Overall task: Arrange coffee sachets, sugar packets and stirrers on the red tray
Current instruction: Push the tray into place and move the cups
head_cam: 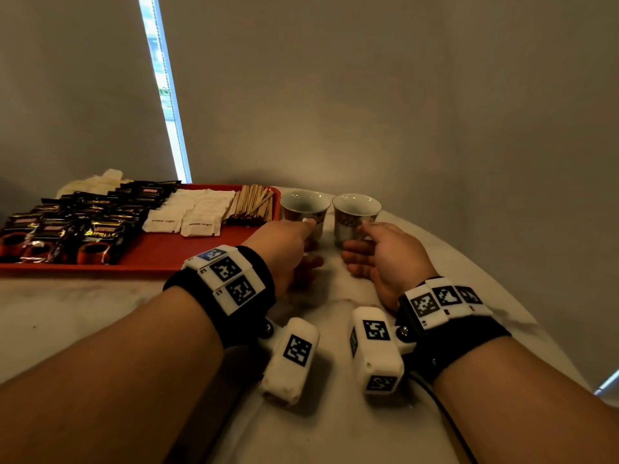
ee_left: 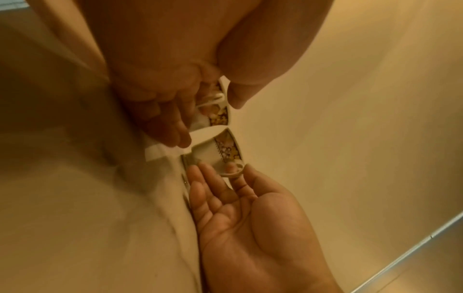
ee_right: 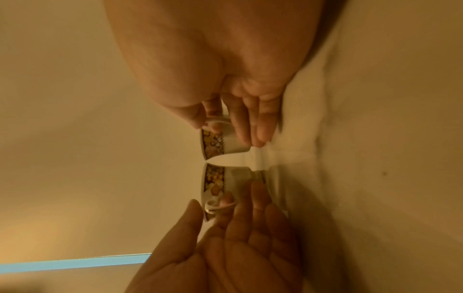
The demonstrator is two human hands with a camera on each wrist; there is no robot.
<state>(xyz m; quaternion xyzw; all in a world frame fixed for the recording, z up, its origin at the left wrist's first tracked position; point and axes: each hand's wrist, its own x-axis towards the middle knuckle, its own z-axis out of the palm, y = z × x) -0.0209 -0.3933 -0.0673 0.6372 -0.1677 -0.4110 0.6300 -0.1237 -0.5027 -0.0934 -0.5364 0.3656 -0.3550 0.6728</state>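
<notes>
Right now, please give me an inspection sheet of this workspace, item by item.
Surface: pale marble-look table.
Job's things: coffee sachets, brown sugar packets and wooden stirrers lie in rows on the red tray.
Clutter: two patterned cups beside the tray; white napkins behind it.
Grips: left hand and right hand each pinch a cup handle.
Cables: black cable from the right wrist.
Surroundings: grey blind, narrow window strip.
</notes>
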